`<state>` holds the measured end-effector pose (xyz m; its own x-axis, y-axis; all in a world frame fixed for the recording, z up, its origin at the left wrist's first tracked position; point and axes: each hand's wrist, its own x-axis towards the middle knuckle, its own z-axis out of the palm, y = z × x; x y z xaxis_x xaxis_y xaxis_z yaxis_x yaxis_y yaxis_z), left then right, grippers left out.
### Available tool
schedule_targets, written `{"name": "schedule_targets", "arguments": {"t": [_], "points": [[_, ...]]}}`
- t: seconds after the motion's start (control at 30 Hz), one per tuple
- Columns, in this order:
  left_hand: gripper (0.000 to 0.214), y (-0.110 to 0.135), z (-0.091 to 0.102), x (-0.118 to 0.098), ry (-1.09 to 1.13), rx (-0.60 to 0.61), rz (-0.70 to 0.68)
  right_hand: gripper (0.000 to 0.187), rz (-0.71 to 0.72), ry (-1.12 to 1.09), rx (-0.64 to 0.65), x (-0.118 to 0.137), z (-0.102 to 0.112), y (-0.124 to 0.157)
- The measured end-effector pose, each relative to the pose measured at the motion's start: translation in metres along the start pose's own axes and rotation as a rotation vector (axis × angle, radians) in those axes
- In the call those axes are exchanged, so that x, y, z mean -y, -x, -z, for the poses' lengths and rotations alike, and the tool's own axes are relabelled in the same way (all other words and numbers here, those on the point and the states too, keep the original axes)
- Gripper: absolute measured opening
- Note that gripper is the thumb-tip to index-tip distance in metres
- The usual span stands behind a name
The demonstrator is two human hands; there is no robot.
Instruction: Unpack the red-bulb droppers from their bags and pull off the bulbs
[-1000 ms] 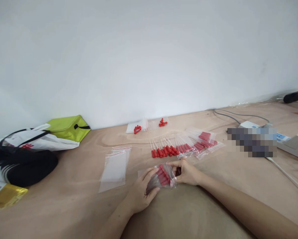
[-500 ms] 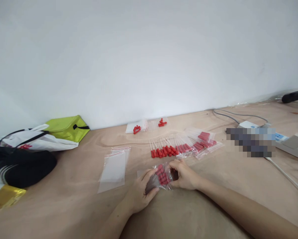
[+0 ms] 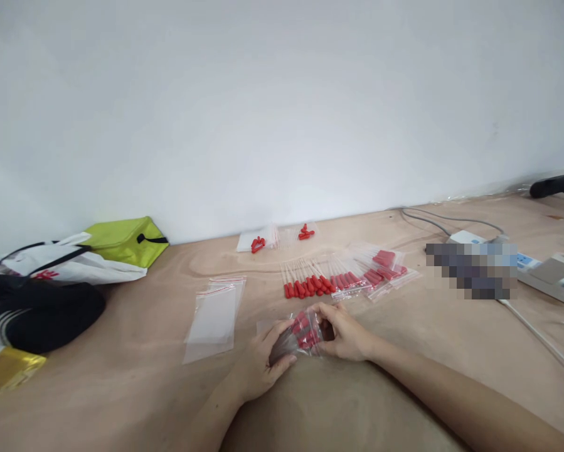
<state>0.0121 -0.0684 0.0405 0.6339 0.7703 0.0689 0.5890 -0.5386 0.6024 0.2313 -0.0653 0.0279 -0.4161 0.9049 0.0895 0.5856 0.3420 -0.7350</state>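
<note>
Both my hands hold one small clear zip bag (image 3: pixel 300 333) filled with red-capped droppers, low over the tan table (image 3: pixel 135 389). My left hand (image 3: pixel 263 364) curls around the bag's left end. My right hand (image 3: pixel 345 333) pinches its right end, fingers closed. Just beyond lies a loose row of red-capped droppers (image 3: pixel 310 284), and to its right a few filled bags (image 3: pixel 380 269). Empty zip bags (image 3: pixel 213 317) lie to the left of my hands.
Two small heaps of loose red caps (image 3: pixel 258 243) sit near the white wall. A green pouch (image 3: pixel 124 242), a white bag and a black item are at the far left. Power strips (image 3: pixel 549 273) and cables lie on the right.
My hands have drawn slightly closer together on the bag, and the bag has shifted a little to the left. Everything else lies as before.
</note>
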Motion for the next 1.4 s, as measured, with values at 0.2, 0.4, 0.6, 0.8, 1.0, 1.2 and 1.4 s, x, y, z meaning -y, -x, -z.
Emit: {"name": "schedule_targets", "arguments": {"t": [0.2,0.4,0.6,0.8,1.0,1.2,1.4], "points": [[0.05,0.003,-0.001,0.005,-0.021,-0.011,-0.017,0.021,0.061,0.028,0.01,-0.003,0.0,0.0],[0.046,0.002,-0.003,0.005,-0.024,-0.02,-0.047,0.026,0.104,0.06,0.012,-0.004,-0.001,0.001],[0.045,0.001,-0.002,0.005,-0.021,-0.027,-0.049,0.009,0.144,-0.061,0.001,-0.01,0.002,-0.001],[0.041,0.002,-0.003,0.006,-0.029,-0.026,-0.024,0.009,0.083,-0.287,0.014,-0.027,0.013,-0.003],[0.039,0.002,-0.002,0.006,-0.052,-0.036,-0.02,0.038,0.139,-0.139,0.028,-0.024,0.022,-0.001],[0.037,0.001,-0.002,0.007,-0.056,-0.025,-0.037,0.022,0.096,-0.232,0.091,-0.028,0.023,-0.003],[0.037,0.001,-0.003,0.01,-0.058,-0.024,-0.041,0.036,-0.032,-0.65,0.215,-0.038,0.045,-0.004]]}}
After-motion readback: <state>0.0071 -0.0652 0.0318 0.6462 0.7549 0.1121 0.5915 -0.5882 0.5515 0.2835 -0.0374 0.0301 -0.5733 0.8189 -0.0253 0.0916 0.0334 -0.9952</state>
